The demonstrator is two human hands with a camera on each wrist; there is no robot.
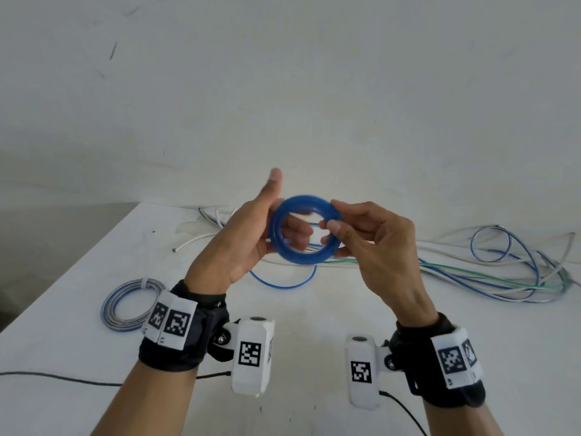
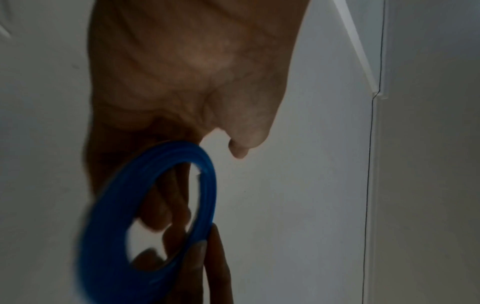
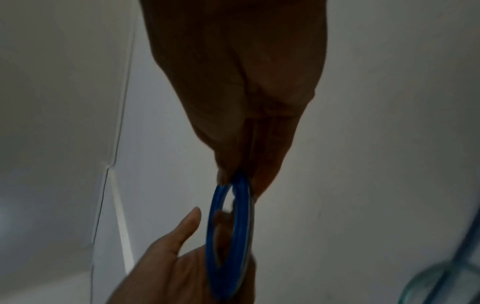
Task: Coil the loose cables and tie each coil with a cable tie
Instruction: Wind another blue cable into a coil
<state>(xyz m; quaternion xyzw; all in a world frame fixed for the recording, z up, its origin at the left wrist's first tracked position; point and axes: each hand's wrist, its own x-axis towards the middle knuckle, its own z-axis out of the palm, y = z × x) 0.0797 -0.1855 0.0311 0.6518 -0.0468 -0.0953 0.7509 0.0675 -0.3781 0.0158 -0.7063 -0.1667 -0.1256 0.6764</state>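
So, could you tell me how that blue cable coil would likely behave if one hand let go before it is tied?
The blue cable coil would probably spring open: no tie shows on it, and only the left hand and right hand hold its loops together. It looks light, since the right hand's pinch carries one side. Its tail hangs slack, so the cable seems flexible.

The head camera looks forward and down over the table (image 1: 314, 341) from above both wrists. Each wrist camera peers close along its palm toward the wall. All three share the blue coil (image 1: 303, 231) (image 2: 145, 216) (image 3: 230, 236).
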